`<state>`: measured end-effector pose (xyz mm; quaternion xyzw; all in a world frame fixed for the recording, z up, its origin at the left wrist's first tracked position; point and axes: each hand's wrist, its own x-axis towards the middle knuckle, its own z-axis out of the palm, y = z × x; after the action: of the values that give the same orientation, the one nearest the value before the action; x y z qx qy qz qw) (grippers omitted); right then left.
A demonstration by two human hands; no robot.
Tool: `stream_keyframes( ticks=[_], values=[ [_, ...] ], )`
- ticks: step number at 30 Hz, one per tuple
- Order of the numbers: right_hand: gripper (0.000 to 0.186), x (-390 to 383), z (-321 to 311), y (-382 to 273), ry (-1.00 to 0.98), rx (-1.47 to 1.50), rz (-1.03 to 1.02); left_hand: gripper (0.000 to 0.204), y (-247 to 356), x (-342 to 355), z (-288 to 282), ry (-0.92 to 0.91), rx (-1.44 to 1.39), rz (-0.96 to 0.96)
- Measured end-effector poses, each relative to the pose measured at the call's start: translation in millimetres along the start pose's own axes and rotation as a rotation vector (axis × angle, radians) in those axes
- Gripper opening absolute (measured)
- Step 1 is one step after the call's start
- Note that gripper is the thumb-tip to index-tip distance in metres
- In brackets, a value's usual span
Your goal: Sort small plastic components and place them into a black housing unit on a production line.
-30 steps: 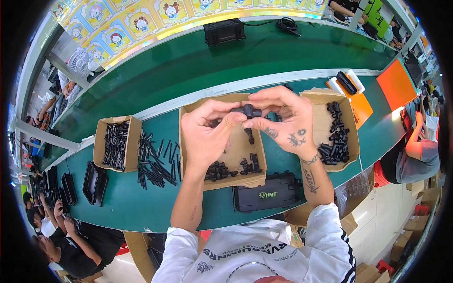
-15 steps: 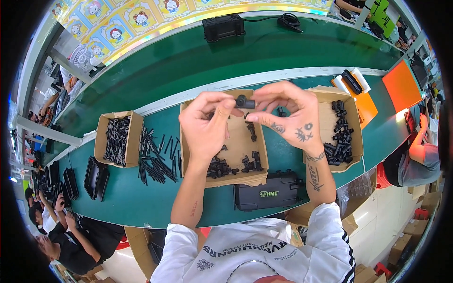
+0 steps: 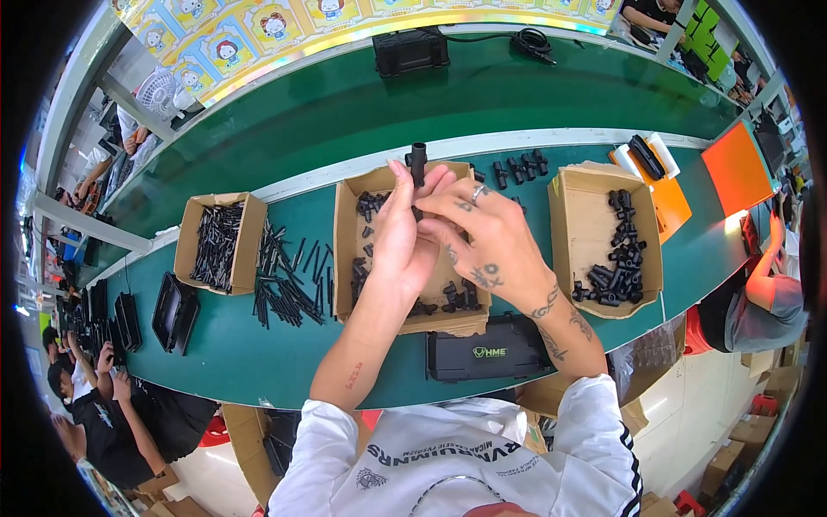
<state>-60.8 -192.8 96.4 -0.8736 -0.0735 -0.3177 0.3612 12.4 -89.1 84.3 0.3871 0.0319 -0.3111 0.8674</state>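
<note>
My left hand [image 3: 405, 233] holds a black plastic tube fitting [image 3: 418, 164] upright above the middle cardboard box [image 3: 353, 185]. My right hand [image 3: 482, 241] lies against it, fingers closed at a dark piece below the fitting, mostly hidden. Small black fittings [image 3: 461, 295] lie in that box, and more [image 3: 616, 276] fill part of the right-hand box [image 3: 568, 198]. A row of fittings [image 3: 521, 170] stands behind the hands. On the left, a box [image 3: 185, 250] holds thin black rods [image 3: 215, 241], with loose rods [image 3: 284, 284] beside it.
A closed black case [image 3: 478, 353] lies at the bench's front edge, an open one [image 3: 172, 314] at left. An orange panel [image 3: 732, 164] stands at right. A black box [image 3: 412, 52] and cable sit beyond the green surface. Co-workers [image 3: 767, 293] are at both sides.
The fitting has turned from horizontal to upright and risen. My hands have closed in together, the right moving left over the box, its fingers now at the lower end.
</note>
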Motion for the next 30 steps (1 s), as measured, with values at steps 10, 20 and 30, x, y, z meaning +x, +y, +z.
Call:
stream_keyframes(
  ticks=[10,20,30],
  values=[
    [0.026,-2.0,0.3,-1.6,-0.04,-0.014,-0.055,0.058,1.5,-11.1,7.2,-0.019,0.014,0.013],
    [0.026,5.2,-48.3,-6.0,0.21,0.711,0.183,0.025,16.1,-16.5,1.6,-0.226,0.352,0.732],
    [0.029,6.8,-62.3,-12.6,0.298,0.093,-0.131,0.022,20.4,-30.3,4.6,-0.286,0.637,0.967]
  ],
)
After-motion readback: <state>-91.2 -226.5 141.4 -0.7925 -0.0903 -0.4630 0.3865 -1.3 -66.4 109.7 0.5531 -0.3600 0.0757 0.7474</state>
